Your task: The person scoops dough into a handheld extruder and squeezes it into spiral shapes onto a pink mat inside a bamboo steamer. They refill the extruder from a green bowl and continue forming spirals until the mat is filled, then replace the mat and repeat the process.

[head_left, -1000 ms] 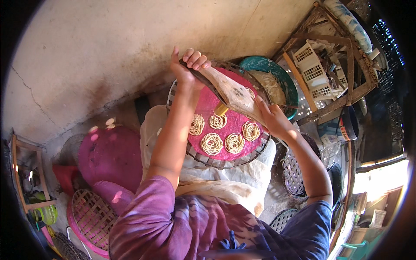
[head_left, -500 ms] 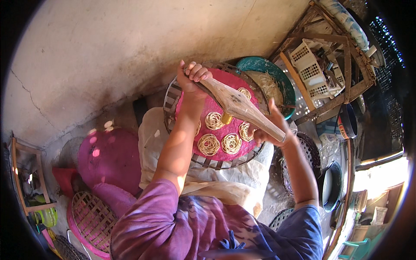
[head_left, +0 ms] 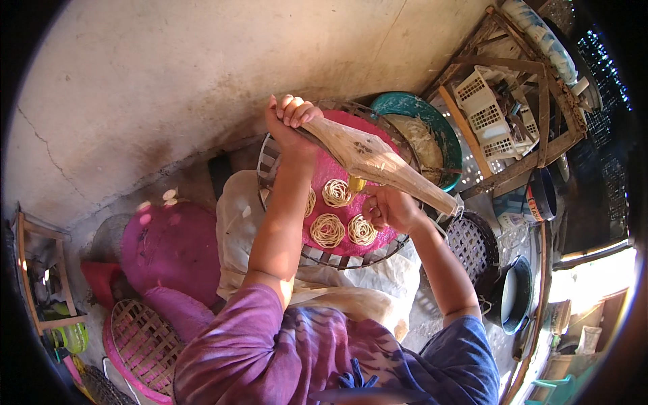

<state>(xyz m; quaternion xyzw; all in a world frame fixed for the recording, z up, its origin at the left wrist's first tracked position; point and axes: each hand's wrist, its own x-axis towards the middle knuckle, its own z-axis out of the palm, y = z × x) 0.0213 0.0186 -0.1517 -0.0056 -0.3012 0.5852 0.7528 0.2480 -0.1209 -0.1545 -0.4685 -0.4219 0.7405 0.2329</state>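
My left hand (head_left: 290,125) is closed round the upper end of a long, pale wooden tool (head_left: 374,162), held diagonally over a round pink sheet (head_left: 331,162). A short brass cylinder (head_left: 356,183) sticks down from the tool's middle. My right hand (head_left: 391,209) has curled fingers just below and right of the cylinder, with the index finger at its lower end; what they hold, if anything, I cannot make out. Several coiled noodle nests (head_left: 327,231) lie on the sheet, which rests in a slatted round tray (head_left: 337,261) over whitish cloth (head_left: 236,202).
A teal basin (head_left: 449,135) holds pale dough behind the tray at right. A wooden frame with a white crate (head_left: 482,111) leans at upper right. Dark baskets (head_left: 469,250) and a tub (head_left: 509,293) stand right. Pink mats (head_left: 169,243) lie left, below the wall (head_left: 135,81).
My right hand left the tool's lower end and moved down and left to below the brass cylinder, its fingers curling. My left hand, still gripping, dropped from its earlier height, shifting the tool.
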